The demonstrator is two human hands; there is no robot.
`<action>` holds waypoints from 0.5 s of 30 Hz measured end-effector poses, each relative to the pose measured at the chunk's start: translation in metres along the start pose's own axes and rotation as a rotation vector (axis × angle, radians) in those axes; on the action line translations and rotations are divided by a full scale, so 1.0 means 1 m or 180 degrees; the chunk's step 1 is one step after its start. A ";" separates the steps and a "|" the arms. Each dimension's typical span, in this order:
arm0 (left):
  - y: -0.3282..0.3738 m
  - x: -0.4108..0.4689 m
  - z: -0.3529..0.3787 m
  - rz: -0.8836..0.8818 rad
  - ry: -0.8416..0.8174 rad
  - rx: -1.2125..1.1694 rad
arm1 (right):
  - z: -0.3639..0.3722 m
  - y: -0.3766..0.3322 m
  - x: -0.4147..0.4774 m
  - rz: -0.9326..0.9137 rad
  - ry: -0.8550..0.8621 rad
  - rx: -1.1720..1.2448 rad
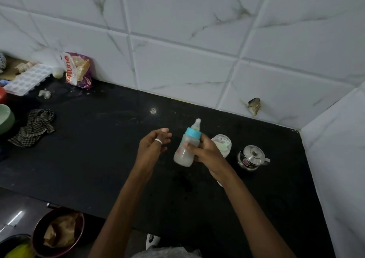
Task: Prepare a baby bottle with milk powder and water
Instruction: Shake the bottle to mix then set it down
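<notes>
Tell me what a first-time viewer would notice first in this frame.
Mid-counter, the right hand grips a baby bottle with a blue collar, tilted and holding milky liquid, while the left hand hovers open beside it. Just right stand an open powder jar and a small steel kettle.

Dim, bluish light; a small glare spot on my dark tabletop (153, 110); soft focus, tile lines bending at the edges.

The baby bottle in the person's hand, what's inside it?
The baby bottle, held tilted in the right hand, holds a cloudy white liquid filling most of it. The fingers cover part of its side, and the blue collar hides the neck, so the exact level cannot be seen.
</notes>
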State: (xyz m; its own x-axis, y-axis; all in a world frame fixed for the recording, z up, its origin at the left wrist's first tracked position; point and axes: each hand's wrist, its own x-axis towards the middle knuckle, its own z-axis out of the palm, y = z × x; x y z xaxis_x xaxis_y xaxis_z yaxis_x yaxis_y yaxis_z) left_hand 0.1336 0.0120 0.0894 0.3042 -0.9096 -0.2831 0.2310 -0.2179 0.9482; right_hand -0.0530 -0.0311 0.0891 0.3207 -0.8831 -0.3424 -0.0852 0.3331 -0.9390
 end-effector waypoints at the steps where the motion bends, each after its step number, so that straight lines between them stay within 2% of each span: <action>1: 0.000 0.000 0.000 -0.0008 0.0030 -0.0014 | 0.000 -0.001 0.001 -0.0028 0.0175 0.0208; 4: 0.001 0.000 -0.001 -0.0006 0.0091 -0.0033 | 0.000 -0.001 0.004 -0.0043 0.0555 0.0549; 8: 0.003 -0.002 -0.001 0.0008 0.0000 0.0004 | -0.003 -0.002 -0.002 0.0076 -0.0010 0.0122; 12: 0.003 -0.001 0.000 0.0016 0.0032 -0.0011 | -0.004 -0.005 0.001 -0.0015 0.0518 0.0746; 15: 0.002 -0.001 0.000 -0.0003 -0.0008 0.0010 | -0.005 -0.006 -0.004 0.0028 0.0091 0.0247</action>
State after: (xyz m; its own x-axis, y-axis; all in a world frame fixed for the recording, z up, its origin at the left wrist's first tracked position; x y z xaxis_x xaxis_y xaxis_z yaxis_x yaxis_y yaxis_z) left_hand 0.1334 0.0125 0.0921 0.3016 -0.9102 -0.2837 0.2283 -0.2200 0.9484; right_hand -0.0586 -0.0313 0.0963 0.2932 -0.8888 -0.3523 -0.0143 0.3644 -0.9311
